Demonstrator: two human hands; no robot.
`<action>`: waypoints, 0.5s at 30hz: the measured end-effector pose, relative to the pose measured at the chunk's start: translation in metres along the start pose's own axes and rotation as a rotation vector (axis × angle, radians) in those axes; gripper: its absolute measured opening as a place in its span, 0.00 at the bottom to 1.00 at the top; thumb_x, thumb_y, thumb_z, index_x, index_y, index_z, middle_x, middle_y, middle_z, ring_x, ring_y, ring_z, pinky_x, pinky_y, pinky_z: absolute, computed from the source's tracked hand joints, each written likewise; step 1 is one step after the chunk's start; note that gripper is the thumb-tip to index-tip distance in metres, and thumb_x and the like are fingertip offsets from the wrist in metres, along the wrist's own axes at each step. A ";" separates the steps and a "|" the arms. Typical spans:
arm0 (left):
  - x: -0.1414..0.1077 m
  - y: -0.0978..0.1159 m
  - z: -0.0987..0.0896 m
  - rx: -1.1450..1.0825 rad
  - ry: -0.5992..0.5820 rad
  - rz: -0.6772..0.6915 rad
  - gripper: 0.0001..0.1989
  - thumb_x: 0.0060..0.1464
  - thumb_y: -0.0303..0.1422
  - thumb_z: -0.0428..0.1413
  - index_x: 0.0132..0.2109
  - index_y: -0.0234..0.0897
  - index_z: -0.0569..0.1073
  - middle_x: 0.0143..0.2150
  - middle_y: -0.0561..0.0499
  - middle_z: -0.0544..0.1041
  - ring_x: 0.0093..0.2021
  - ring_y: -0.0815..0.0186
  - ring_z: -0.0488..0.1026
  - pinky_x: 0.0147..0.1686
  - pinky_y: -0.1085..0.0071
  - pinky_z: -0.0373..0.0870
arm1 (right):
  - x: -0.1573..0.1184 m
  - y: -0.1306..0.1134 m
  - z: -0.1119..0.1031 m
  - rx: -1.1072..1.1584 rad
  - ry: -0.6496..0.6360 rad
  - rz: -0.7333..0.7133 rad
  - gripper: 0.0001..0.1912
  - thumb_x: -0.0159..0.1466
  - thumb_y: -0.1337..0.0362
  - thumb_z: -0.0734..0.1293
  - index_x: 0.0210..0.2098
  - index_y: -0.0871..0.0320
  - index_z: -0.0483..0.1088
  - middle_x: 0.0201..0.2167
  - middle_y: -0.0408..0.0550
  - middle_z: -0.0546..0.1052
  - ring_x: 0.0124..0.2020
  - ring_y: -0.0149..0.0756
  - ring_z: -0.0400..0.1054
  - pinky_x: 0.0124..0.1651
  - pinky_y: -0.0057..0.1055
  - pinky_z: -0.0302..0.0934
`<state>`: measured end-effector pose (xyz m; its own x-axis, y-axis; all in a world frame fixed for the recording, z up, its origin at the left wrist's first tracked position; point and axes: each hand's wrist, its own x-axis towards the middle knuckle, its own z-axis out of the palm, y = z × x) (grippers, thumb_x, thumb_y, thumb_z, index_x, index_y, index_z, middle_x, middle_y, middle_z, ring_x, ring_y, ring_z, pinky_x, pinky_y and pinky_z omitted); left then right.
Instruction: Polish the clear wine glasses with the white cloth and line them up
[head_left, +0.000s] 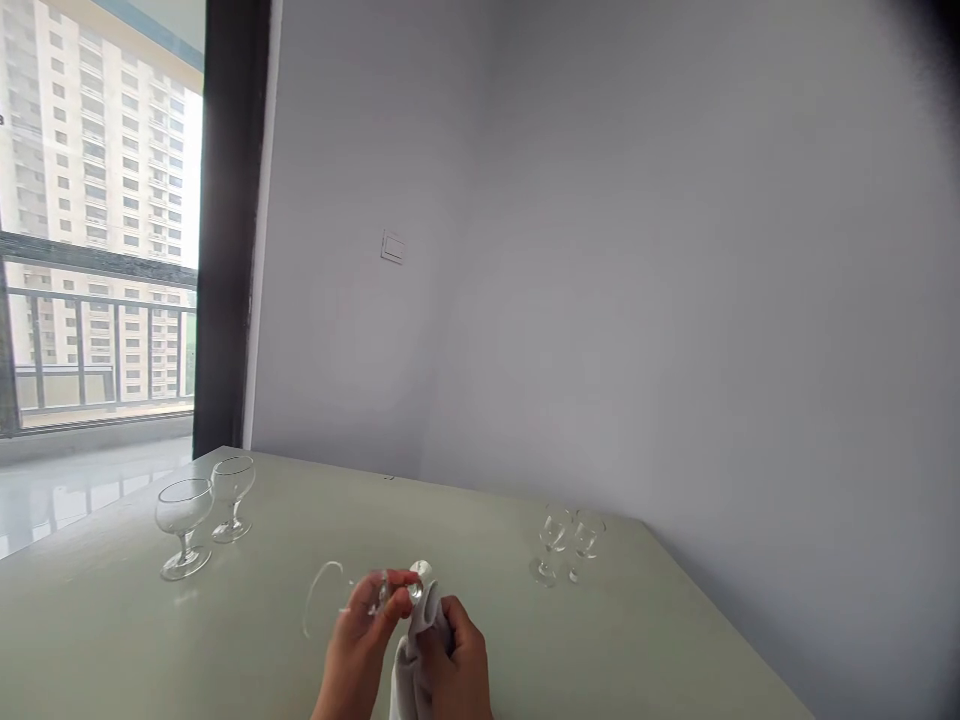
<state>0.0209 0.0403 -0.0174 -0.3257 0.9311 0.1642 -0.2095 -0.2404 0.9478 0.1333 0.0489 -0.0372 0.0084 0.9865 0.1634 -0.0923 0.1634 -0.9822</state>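
Note:
Low in the middle, my left hand [369,622] pinches a clear stemmed glass that lies tilted on its side in the grip. A thin curved edge of this glass [309,598] shows left of the fingers, and more clear glass shows past the fingertips on the right. My right hand [457,655] is closed on a grey cloth [409,672], which hangs down between the hands. The upper end of the cloth touches the right end of the held glass. My fingers hide most of the stem.
Two stemmed glasses, a nearer one [184,528] and a farther one [232,500], stand upright at the table's left. Two smaller glasses [551,540] [586,540] stand at the right. The pale green table [300,500] meets grey walls behind; a window is left.

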 end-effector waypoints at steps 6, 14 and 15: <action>0.021 0.004 -0.011 -0.585 -0.102 -0.273 0.05 0.44 0.30 0.62 0.31 0.36 0.74 0.35 0.52 0.74 0.28 0.73 0.67 0.32 0.76 0.69 | 0.010 -0.001 -0.006 0.281 -0.001 0.166 0.14 0.48 0.55 0.70 0.23 0.60 0.68 0.18 0.39 0.64 0.22 0.30 0.55 0.28 0.26 0.52; 0.003 -0.003 0.003 -0.637 -0.219 -0.526 0.02 0.49 0.28 0.59 0.32 0.37 0.72 0.34 0.52 0.75 0.28 0.74 0.69 0.33 0.76 0.70 | 0.005 -0.006 0.003 0.477 -0.117 0.115 0.06 0.51 0.62 0.69 0.28 0.58 0.71 0.24 0.42 0.73 0.26 0.32 0.63 0.31 0.27 0.57; 0.002 -0.002 0.003 -0.615 -0.227 -0.508 0.02 0.49 0.28 0.59 0.32 0.37 0.72 0.35 0.51 0.75 0.28 0.74 0.69 0.34 0.76 0.69 | 0.004 -0.007 0.004 0.487 -0.116 0.137 0.06 0.51 0.62 0.68 0.27 0.58 0.72 0.23 0.43 0.72 0.26 0.33 0.63 0.31 0.28 0.57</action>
<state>0.0230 0.0437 -0.0179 0.1246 0.9836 -0.1303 -0.7690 0.1787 0.6137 0.1301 0.0518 -0.0295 -0.1438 0.9869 0.0727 -0.5382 -0.0163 -0.8427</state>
